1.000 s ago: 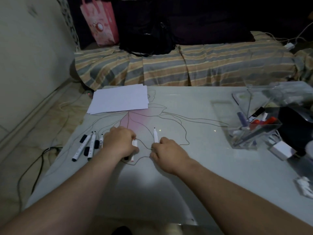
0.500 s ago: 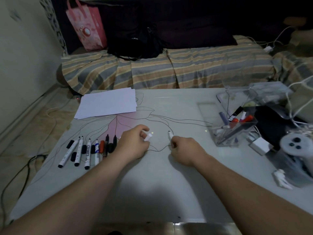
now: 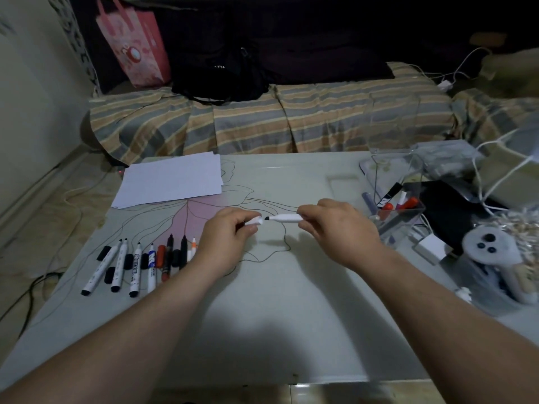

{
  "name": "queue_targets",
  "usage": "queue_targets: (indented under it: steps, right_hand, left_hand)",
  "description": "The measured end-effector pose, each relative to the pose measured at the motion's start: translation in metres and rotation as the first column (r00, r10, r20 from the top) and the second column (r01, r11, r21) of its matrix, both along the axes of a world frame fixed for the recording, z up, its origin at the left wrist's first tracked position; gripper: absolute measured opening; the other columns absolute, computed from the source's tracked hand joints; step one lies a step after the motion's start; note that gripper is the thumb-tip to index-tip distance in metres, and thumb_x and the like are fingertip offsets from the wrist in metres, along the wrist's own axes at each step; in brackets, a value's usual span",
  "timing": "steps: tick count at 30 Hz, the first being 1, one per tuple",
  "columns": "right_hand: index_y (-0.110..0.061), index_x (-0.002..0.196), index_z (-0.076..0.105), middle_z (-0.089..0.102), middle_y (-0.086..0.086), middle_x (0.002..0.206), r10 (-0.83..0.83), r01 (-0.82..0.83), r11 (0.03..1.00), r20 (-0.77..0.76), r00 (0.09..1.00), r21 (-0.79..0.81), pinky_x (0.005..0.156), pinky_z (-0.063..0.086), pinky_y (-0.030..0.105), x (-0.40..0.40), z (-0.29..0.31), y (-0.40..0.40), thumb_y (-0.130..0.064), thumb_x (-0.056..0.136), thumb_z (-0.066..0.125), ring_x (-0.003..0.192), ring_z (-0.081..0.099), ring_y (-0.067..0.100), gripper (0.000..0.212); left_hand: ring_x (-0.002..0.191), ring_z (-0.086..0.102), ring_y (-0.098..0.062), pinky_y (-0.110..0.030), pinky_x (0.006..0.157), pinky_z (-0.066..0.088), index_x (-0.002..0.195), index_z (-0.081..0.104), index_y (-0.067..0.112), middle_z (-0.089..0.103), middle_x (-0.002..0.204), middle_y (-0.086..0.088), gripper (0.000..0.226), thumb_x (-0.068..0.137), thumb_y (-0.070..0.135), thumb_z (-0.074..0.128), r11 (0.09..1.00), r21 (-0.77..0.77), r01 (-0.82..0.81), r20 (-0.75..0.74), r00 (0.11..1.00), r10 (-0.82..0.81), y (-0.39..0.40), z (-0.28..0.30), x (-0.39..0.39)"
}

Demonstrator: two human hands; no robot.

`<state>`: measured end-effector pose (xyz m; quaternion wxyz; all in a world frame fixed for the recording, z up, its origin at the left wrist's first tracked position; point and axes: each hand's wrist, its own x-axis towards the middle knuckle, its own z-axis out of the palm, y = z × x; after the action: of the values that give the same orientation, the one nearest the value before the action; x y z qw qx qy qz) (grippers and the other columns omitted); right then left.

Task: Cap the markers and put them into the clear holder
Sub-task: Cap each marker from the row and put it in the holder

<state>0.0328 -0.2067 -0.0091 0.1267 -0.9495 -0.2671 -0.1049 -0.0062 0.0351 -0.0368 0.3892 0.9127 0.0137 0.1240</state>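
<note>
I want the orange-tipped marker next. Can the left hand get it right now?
Probably not yet: the left hand is busy pinching a white cap. The orange-tipped marker lies close beside that wrist, nothing covering it.

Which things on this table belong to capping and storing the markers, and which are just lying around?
Part of the job: white marker in the right hand; white cap in the left hand; uncapped markers; clear holder.

Lying about: paper sheets; white charger; grey controller.

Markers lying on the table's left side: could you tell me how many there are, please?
7, in a row beside the left hand: three white, one blue-labelled, one dark red, one black, one orange-tipped half behind the wrist. More may be hidden.
</note>
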Motion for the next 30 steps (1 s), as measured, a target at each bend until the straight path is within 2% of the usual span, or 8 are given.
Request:
queue_targets:
  steps: [4, 9, 14, 18, 23, 25, 28, 30]
  right_hand:
    - [-0.033, 0.1, 0.061, 0.048, -0.007, 0.081, 0.01, -0.01, 1.0, 0.017, 1.0, -0.002, 0.062, 0.048, 0.037, -0.001, -0.001, 0.001, -0.052, 0.098, 0.05, 0.081, 0.057, 0.025, 0.022]
    - [-0.033, 0.099, 0.062, 0.051, -0.007, 0.085, 0.043, -0.04, 0.998, 0.056, 0.998, -0.049, 0.061, 0.034, 0.034, -0.006, -0.001, 0.009, -0.052, 0.098, 0.05, 0.086, 0.06, 0.027, 0.022]
    - [-0.027, 0.093, 0.065, 0.045, -0.007, 0.076, 0.022, -0.017, 0.999, 0.099, 0.995, -0.047, 0.059, 0.027, 0.034, -0.01, 0.004, 0.017, -0.047, 0.097, 0.054, 0.074, 0.06, 0.031, 0.023]
    - [-0.028, 0.091, 0.063, 0.046, -0.006, 0.078, 0.064, -0.059, 0.994, 0.058, 0.996, -0.087, 0.06, 0.03, 0.034, -0.012, 0.004, 0.013, -0.045, 0.098, 0.054, 0.078, 0.06, 0.028, 0.021]
    - [-0.028, 0.093, 0.061, 0.052, -0.004, 0.08, 0.036, -0.035, 0.999, 0.029, 0.999, -0.026, 0.058, 0.032, 0.035, -0.018, -0.001, 0.011, -0.044, 0.098, 0.053, 0.079, 0.059, 0.025, 0.018]
    - [-0.031, 0.098, 0.057, 0.054, -0.006, 0.084, 0.015, -0.015, 0.999, -0.003, 1.0, 0.03, 0.065, 0.036, 0.036, -0.02, -0.002, 0.01, -0.041, 0.099, 0.052, 0.084, 0.057, 0.022, 0.011]
    - [-0.035, 0.108, 0.052, 0.054, -0.013, 0.089, 0.024, -0.026, 0.999, -0.093, 0.995, -0.023, 0.08, 0.034, 0.041, -0.025, -0.002, 0.006, -0.042, 0.101, 0.048, 0.098, 0.048, 0.019, 0.011]
    - [-0.031, 0.108, 0.056, 0.056, -0.012, 0.089, 0.079, -0.074, 0.997, -0.216, 0.973, 0.032, 0.08, 0.041, 0.04, -0.027, 0.01, 0.002, -0.039, 0.1, 0.052, 0.098, 0.053, 0.02, 0.012]
  left_hand:
    - [0.092, 0.051, 0.013, 0.0, 0.078, 0.032, 0.116, 0.075, 0.028, 0.064, 0.102, 0.008, 0.028, 0.092, 0.016, 0.069, 0.999, 0.04, 0.03, 0.014, 0.999, -0.031, -0.008, 0.001, 0.0]
    - [0.087, 0.054, -0.002, -0.002, 0.077, 0.033, 0.112, 0.076, 0.027, 0.061, 0.1, 0.012, 0.023, 0.09, 0.021, 0.072, 0.989, 0.117, 0.086, 0.033, 0.995, -0.091, -0.019, 0.003, -0.002]
    - [0.084, 0.055, -0.01, -0.007, 0.073, 0.033, 0.106, 0.078, 0.026, 0.059, 0.09, 0.007, 0.019, 0.089, 0.021, 0.072, 0.99, 0.135, 0.05, 0.105, 0.992, -0.064, -0.029, 0.01, -0.001]
    - [0.079, 0.05, -0.011, -0.02, 0.068, 0.03, 0.103, 0.077, 0.023, 0.054, 0.086, 0.005, 0.015, 0.09, 0.021, 0.071, 0.971, 0.215, 0.101, 0.093, 0.988, -0.123, -0.035, 0.005, -0.006]
    - [0.076, 0.049, -0.011, -0.023, 0.066, 0.03, 0.098, 0.077, 0.022, 0.051, 0.084, 0.006, 0.01, 0.089, 0.021, 0.072, 0.967, 0.244, 0.074, 0.118, 0.987, -0.105, -0.038, 0.009, -0.011]
    - [0.075, 0.049, -0.009, -0.023, 0.066, 0.035, 0.095, 0.076, 0.025, 0.049, 0.084, 0.006, 0.008, 0.089, 0.023, 0.071, 0.968, 0.235, 0.093, 0.157, 0.979, -0.133, -0.042, 0.021, -0.013]
    - [0.075, 0.051, -0.005, -0.021, 0.069, 0.041, 0.093, 0.076, 0.031, 0.05, 0.087, 0.007, 0.009, 0.086, 0.026, 0.073, 0.971, 0.211, 0.116, 0.183, 0.971, -0.156, -0.055, 0.034, -0.017]
    - [0.073, 0.056, -0.005, -0.018, 0.069, 0.043, 0.1, 0.072, 0.034, 0.056, 0.087, 0.009, 0.016, 0.085, 0.031, 0.075, 0.992, 0.09, 0.088, 0.197, 0.975, -0.105, -0.064, 0.039, -0.019]
